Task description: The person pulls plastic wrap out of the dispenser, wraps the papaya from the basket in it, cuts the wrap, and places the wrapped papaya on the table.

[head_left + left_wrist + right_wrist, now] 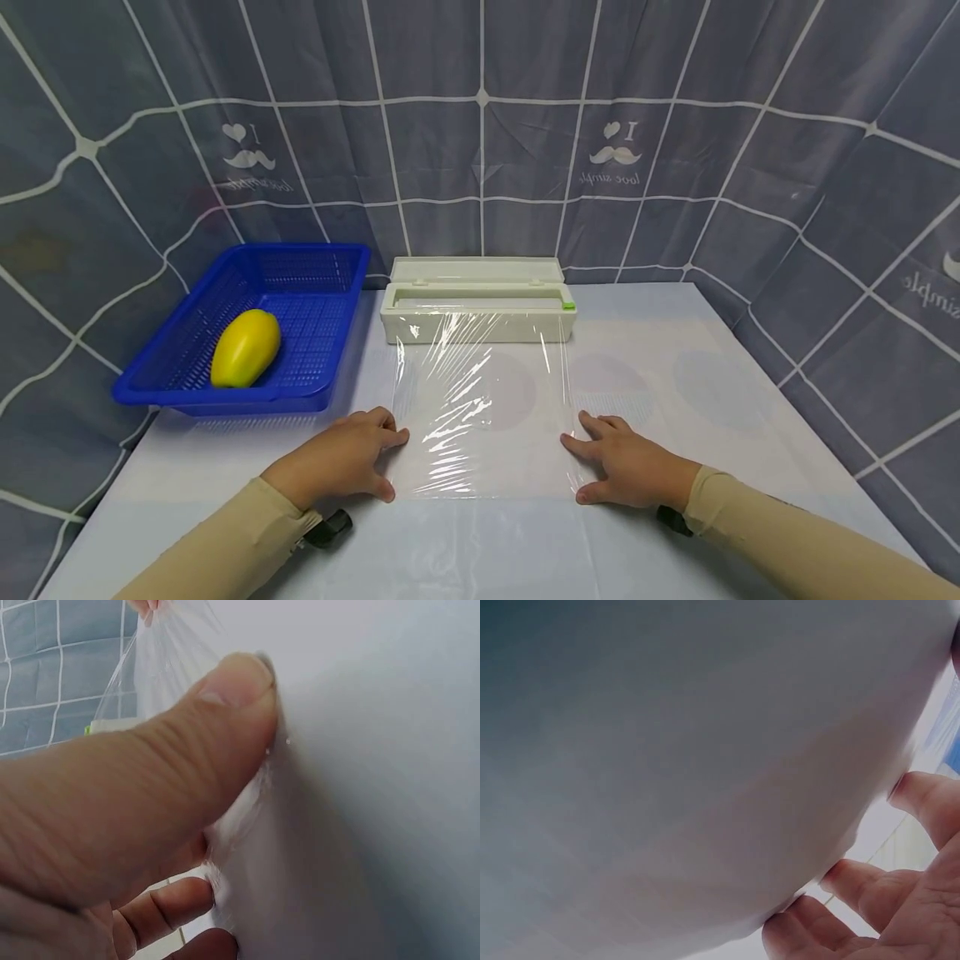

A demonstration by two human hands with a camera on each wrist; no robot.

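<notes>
A sheet of clear cling film (480, 417) runs from a pale cling film dispenser (480, 325) across the white table, wrinkled and shiny on its left half. At the sheet's left edge my left hand (348, 457) has thumb and fingers spread apart, fingertips down on the surface. My right hand (626, 462) rests likewise along the right edge. In the left wrist view, the thumb (232, 694) is extended beside glossy film. Fingertips (787, 934) touch the white surface in the right wrist view. The dispenser's lid (476, 269) stands raised behind it.
To the left, a blue plastic basket (341, 342) holds a yellow oblong fruit or vegetable (246, 348). A grey curtain (525, 150) with white lines surrounds the white table (675, 350) at the back and sides. A small green piece (568, 306) sits at the dispenser's right end.
</notes>
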